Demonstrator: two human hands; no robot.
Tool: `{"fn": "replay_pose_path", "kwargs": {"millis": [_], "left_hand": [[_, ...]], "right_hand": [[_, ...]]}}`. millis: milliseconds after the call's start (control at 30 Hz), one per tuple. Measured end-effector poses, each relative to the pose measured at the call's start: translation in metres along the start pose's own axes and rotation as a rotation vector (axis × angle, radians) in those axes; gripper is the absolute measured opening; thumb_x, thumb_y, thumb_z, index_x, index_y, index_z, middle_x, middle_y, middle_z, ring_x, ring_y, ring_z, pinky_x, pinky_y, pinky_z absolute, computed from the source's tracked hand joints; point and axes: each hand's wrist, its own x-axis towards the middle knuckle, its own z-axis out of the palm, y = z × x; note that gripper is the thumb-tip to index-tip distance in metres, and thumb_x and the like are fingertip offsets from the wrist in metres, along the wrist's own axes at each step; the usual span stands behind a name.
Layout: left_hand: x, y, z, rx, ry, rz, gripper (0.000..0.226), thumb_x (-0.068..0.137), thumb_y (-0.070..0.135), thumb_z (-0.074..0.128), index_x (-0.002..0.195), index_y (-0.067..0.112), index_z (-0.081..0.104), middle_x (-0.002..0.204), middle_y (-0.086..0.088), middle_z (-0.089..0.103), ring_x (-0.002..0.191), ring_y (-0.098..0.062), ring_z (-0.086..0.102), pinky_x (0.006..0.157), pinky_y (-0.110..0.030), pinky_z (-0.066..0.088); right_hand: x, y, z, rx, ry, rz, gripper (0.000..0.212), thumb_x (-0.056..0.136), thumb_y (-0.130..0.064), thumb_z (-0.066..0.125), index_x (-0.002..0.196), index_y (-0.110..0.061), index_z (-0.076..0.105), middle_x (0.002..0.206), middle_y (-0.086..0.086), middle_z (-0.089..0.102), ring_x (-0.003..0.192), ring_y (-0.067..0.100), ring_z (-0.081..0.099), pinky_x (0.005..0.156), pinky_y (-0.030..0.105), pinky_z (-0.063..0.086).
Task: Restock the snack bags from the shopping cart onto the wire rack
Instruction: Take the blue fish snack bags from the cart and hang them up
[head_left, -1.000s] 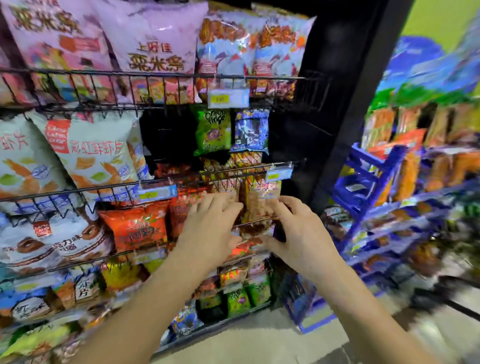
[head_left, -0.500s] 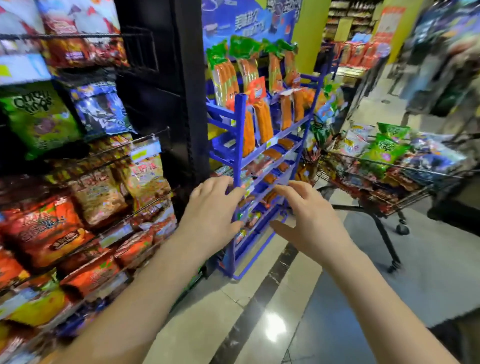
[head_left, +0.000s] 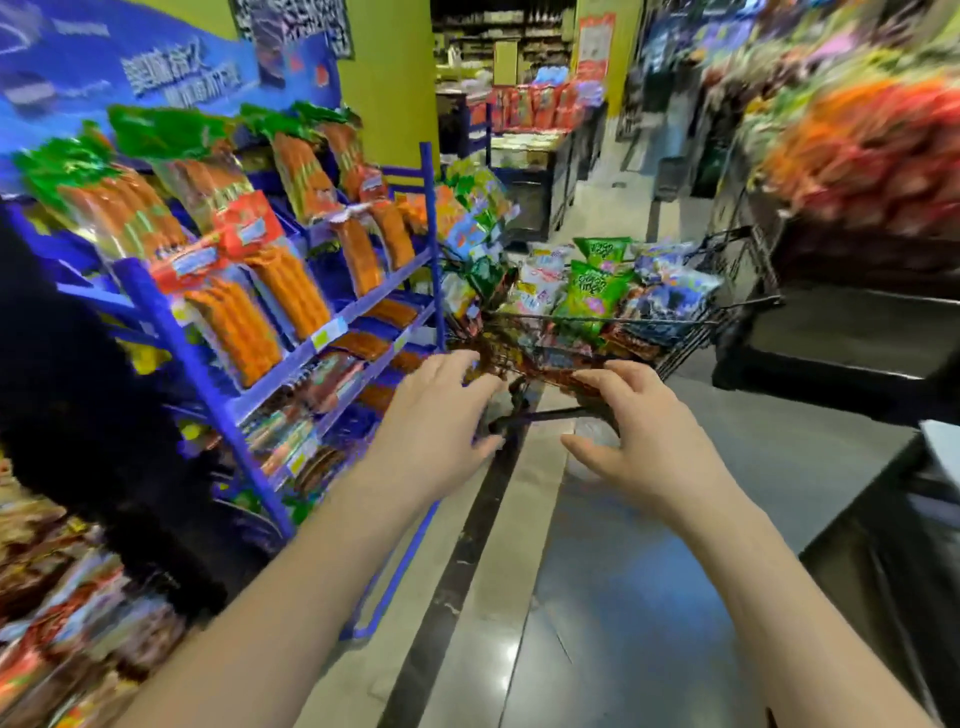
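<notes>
A left hand and right hand, both empty with fingers loosely spread, stretch toward a shopping cart heaped with snack bags; bag lettering is unreadably blurred.

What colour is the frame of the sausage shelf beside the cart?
The shelf frame is blue; head view.

Blue shelf rack: orange sausage packs, green tops. Cart: black wire; green and blue snack bags.
</notes>
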Motion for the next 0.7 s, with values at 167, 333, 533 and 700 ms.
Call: {"fn": "replay_pose_path", "kwargs": {"millis": [167,333,533,700], "left_hand": [[0.079,0.027,0.019,-0.012,-0.001,0.092,0.059,0.094,0.052,0.067,0.146,0.033,0.047,0.163,-0.002,0.029,0.149,-0.027,0.029,0.116,-0.043,0.034],[0.165,0.031,0.048,-0.059,-0.012,0.166,0.063,0.093,0.051,0.068,0.149,0.032,0.047,0.161,0.000,0.032,0.149,-0.025,0.028,0.116,-0.042,0.034],[0.292,0.010,0.089,-0.097,-0.040,0.248,0.063,0.094,0.050,0.067,0.150,0.033,0.046,0.161,-0.002,0.032,0.149,-0.026,0.028,0.116,-0.042,0.034],[0.402,-0.014,0.109,-0.099,-0.083,0.315,0.061,0.094,0.051,0.066,0.148,0.030,0.047,0.159,-0.003,0.033,0.146,-0.027,0.031,0.114,-0.042,0.035]], "right_hand": [[0.035,0.068,-0.010,0.021,0.028,0.104,0.071,0.085,-0.047,0.076,0.147,-0.026,0.051,0.151,0.003,0.043,0.138,0.024,0.047,0.111,0.043,0.045],[0.082,0.119,0.000,0.041,0.042,0.207,0.069,0.086,-0.047,0.076,0.147,-0.027,0.051,0.149,-0.001,0.044,0.128,0.024,0.054,0.105,0.044,0.049],[0.179,0.173,0.024,0.021,0.034,0.299,0.069,0.087,-0.047,0.075,0.148,-0.030,0.048,0.150,-0.002,0.043,0.132,0.023,0.052,0.107,0.042,0.048],[0.265,0.207,0.039,-0.006,-0.002,0.367,0.067,0.088,-0.046,0.073,0.148,-0.029,0.047,0.148,-0.003,0.044,0.132,0.023,0.052,0.107,0.042,0.047]]}}
